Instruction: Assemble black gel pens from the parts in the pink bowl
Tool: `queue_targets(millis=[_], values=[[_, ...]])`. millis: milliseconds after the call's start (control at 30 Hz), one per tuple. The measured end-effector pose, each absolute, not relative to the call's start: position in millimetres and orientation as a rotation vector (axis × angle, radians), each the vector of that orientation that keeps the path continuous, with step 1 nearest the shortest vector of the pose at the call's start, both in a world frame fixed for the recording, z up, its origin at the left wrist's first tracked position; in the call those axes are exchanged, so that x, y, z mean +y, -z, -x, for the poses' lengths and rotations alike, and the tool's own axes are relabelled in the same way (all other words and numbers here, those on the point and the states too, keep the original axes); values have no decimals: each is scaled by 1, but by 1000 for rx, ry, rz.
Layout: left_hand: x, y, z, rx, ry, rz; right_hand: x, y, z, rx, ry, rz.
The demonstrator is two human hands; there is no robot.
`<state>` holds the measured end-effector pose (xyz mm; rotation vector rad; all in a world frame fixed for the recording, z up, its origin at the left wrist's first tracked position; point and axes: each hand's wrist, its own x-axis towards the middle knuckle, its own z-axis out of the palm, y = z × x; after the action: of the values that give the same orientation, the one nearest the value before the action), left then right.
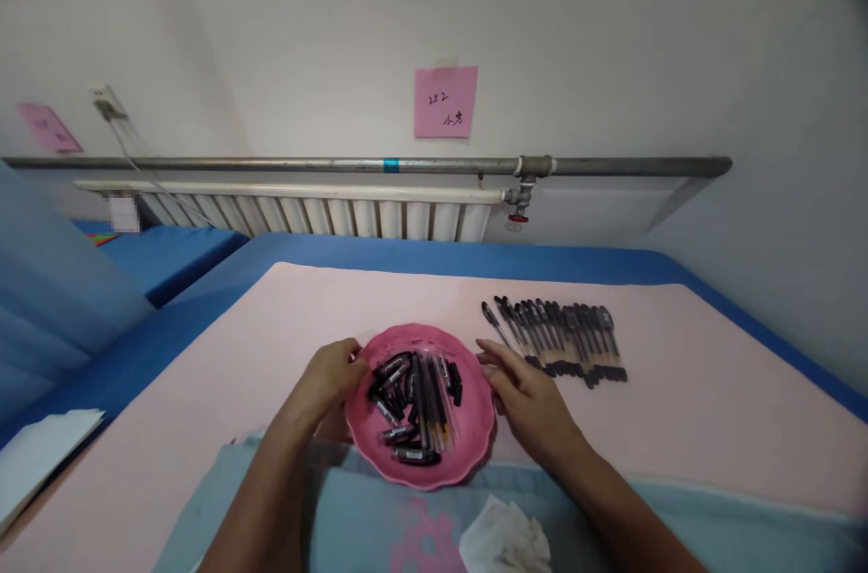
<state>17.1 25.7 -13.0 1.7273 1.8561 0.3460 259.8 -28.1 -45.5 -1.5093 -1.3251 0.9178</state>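
While left hand pinches left rim of plate, right hand grips opposite rim, fingers part-curled; caps, barrels inside plate; pens right of plate.

Looks like a plain indoor workroom, exact kind hard to tell.
Shows a wall radiator, a metal pipe and a taped handwritten note, above a pink-covered surface with rows of pens and a pink dish of loose pen parts.
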Motion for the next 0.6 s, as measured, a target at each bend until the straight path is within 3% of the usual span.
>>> queue_targets(millis=[133,267,600], values=[[20,12,-5,1825,-232,-1587,-29,46,-269,-1219,-860,1565],[21,14,11,1817,-190,-1493,-36,45,-276,-1543,-692,1720],[24,10,13,1912,-111,-1591,-40,47,-258,-1714,-679,1806]])
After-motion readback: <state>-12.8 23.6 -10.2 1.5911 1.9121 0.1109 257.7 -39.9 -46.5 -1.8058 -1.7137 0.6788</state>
